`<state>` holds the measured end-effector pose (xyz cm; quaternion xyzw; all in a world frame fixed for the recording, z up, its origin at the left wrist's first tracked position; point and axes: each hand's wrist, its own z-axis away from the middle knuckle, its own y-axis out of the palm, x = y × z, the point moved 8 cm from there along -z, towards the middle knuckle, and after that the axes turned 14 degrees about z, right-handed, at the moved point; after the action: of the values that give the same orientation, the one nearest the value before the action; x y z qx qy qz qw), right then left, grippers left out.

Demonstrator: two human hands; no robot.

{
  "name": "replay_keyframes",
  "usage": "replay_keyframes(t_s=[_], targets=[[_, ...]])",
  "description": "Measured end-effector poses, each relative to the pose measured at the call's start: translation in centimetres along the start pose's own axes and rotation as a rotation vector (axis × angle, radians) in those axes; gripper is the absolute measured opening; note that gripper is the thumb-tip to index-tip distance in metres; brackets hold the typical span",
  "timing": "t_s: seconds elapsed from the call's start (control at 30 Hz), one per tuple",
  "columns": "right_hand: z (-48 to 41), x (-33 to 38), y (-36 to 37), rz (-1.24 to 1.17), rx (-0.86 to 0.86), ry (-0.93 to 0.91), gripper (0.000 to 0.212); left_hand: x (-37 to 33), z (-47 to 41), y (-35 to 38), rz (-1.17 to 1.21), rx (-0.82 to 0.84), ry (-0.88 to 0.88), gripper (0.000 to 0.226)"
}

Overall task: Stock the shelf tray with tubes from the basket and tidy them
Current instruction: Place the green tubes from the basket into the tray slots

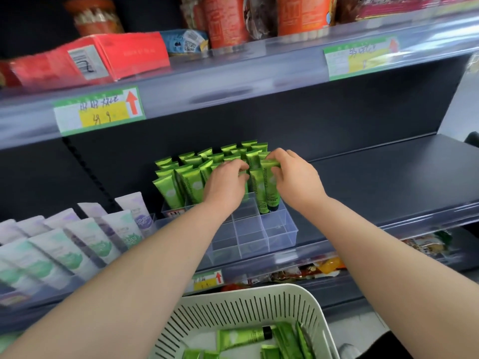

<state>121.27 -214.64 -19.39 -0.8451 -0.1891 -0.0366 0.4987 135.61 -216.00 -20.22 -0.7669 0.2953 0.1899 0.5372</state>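
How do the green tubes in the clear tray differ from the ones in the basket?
The tray tubes stand upright, caps down; the basket tubes lie flat. The tray tubes are packed in rows in the clear tray; the basket tubes lie loose in the basket. The left hand and right hand hold tray tubes; no hand touches the basket tubes. Both are shiny green with black caps.

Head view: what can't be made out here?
All in the head view:
- Basket: cut off by bottom edge; tubes left uncountable.
- Price tags: motion-blurred, writing unreadable.
- Left hand: fingertips hidden among green tubes; grip unclear.
- Tray: left front cells hidden by the left forearm.
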Motion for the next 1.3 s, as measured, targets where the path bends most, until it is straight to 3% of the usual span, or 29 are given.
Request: replay_keyframes(t_s=[0.2,0.4,0.73,1.07,1.3], targets=[[-0.5,-0.3,3.4,0.065,0.118,0.052,0.035,1.4,2.7,-0.3,-0.098,0.130,0.015,0.032],[-0.2,-0.7,5.1,0.105,0.182,0.115,0.042,2.7,3.3,-0.9,-0.065,0.134,-0.004,0.031],[1.9,1.7,2.6,0.240,0.009,0.056,0.039,2.5,5.0,-1.2,-0.028,0.109,0.026,0.031],[12.2,5.2,6.6,0.163,0.015,-0.078,0.036,5.4,13.5,0.7,0.106,0.156,-0.043,0.027],[21.1,6.5,12.5,0.118,0.223,-0.170,0.037,12.1,21.3,5.0,0.048,0.309,-0.196,0.021]])
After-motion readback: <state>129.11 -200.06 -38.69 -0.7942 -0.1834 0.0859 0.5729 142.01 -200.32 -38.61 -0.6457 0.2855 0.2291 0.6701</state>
